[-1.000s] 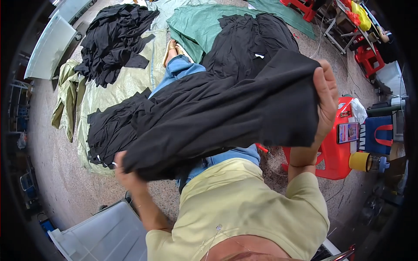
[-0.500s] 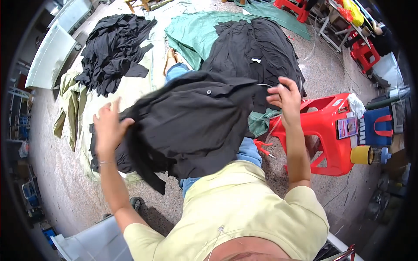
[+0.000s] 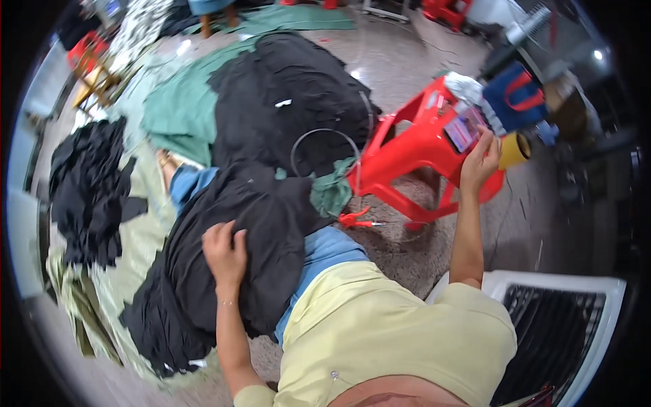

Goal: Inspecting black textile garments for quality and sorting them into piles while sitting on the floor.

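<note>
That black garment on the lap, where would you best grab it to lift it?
Probably by the bunched upper edge of the black garment near the knees, coming from above. The left hand already presses its middle flat, and its lower end trails loose toward the floor.

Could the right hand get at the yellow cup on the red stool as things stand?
Probably yes. The right hand is raised over the red stool, and the yellow cup sits just beside its fingers with nothing between them.

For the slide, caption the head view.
Left hand presses a black garment on the lap; right hand reaches the red stool.
</note>
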Available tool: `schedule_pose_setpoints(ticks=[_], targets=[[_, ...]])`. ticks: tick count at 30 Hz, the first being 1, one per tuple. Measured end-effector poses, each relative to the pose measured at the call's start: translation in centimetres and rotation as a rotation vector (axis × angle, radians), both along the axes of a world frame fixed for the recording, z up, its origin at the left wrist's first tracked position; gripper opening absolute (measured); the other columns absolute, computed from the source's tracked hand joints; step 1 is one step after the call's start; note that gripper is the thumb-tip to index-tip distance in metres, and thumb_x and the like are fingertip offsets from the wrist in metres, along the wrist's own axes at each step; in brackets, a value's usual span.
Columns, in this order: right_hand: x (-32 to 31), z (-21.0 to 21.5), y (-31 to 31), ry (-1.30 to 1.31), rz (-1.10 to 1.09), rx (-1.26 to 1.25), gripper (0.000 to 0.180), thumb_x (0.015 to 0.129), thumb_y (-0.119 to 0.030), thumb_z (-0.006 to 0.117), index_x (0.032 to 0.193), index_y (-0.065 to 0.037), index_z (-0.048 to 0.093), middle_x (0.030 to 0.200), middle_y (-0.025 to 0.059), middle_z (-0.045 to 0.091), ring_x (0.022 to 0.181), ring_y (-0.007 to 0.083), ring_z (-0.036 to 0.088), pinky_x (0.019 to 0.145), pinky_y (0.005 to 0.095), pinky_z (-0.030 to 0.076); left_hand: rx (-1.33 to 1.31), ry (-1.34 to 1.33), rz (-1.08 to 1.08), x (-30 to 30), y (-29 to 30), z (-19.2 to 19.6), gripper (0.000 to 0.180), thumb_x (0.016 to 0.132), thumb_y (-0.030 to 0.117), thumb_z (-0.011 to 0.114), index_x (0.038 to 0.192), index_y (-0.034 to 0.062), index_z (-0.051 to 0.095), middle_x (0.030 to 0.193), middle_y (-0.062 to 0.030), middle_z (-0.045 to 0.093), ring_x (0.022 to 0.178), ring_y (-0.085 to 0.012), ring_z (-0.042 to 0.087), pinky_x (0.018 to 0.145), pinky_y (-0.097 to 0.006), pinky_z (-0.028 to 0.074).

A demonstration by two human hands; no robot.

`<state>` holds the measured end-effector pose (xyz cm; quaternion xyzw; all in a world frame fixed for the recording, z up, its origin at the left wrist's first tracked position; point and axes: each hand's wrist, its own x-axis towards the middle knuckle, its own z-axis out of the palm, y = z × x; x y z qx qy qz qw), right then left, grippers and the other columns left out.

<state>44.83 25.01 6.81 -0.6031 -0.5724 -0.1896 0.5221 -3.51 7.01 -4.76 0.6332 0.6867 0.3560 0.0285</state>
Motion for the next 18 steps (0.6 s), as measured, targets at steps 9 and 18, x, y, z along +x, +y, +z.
schedule_pose_setpoints(ticks=[9, 18], targets=[[6.0, -2.7, 3.1, -0.256, -0.328, -0.309, 0.044, 0.101, -0.050, 0.045, 0.097, -0.024, 0.080, 0.100, 0.0050, 0.061, 0.097, 0.0302, 0.055, 0.087, 0.0461, 0.043, -0.358, 0.350, 0.634, -11.7, -3.6, -1.5, 0.046, 0.092, 0.041, 0.065, 0.122, 0.0058, 0.064, 0.117, -0.0164, 0.065, 0.114, -0.0352, 0.057, 0.097, -0.047, 0.043], [7.6, -3.1, 5.1, -0.212, -0.344, -0.372, 0.050, 0.101, -0.054, 0.043, 0.097, -0.015, 0.074, 0.108, 0.0072, 0.069, 0.102, 0.0365, 0.058, 0.087, 0.0517, 0.046, -0.134, -0.137, 0.509, -7.7, -6.6, 3.0, 0.010, 0.091, 0.004, 0.064, 0.100, 0.0013, 0.062, 0.092, -0.0177, 0.065, 0.087, -0.0341, 0.064, 0.076, -0.038, 0.049]])
